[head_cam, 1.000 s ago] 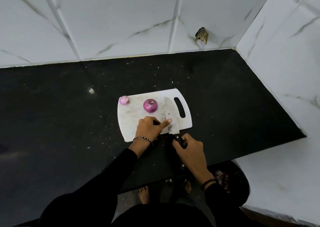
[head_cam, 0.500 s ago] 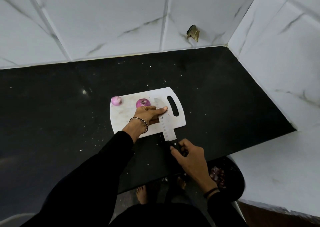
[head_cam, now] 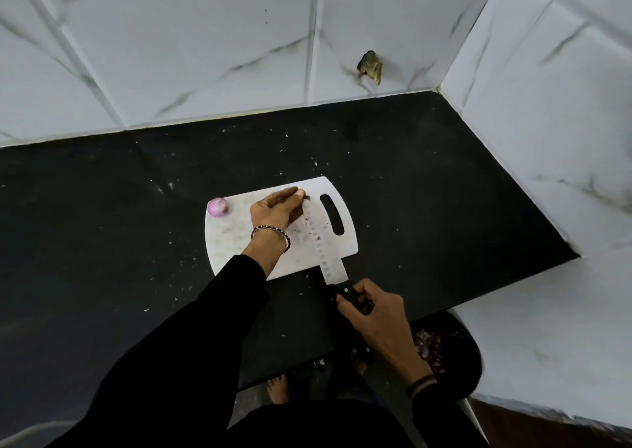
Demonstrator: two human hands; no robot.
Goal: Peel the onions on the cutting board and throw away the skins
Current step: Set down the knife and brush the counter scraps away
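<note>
Counter (head_cam: 102, 225): black, speckled; white tiled walls behind.
Onion (head_cam: 218, 206): I see one, on the far left corner of the board (head_cam: 232, 242).
Left hand (head_cam: 275, 210): cupped over mid-board; I cannot tell its grip.
Knife (head_cam: 321, 252): blade on board, just right of that hand.
Right hand (head_cam: 374, 314): fingers wrapped round the knife handle.
Bin (head_cam: 475, 355): below counter, skins (head_cam: 427, 345) inside.

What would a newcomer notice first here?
The white cutting board mid-counter, with a long knife resting on it, its handle held by the right hand. The left hand lies over the board's far side; a small pink onion sits at its far-left corner.
</note>
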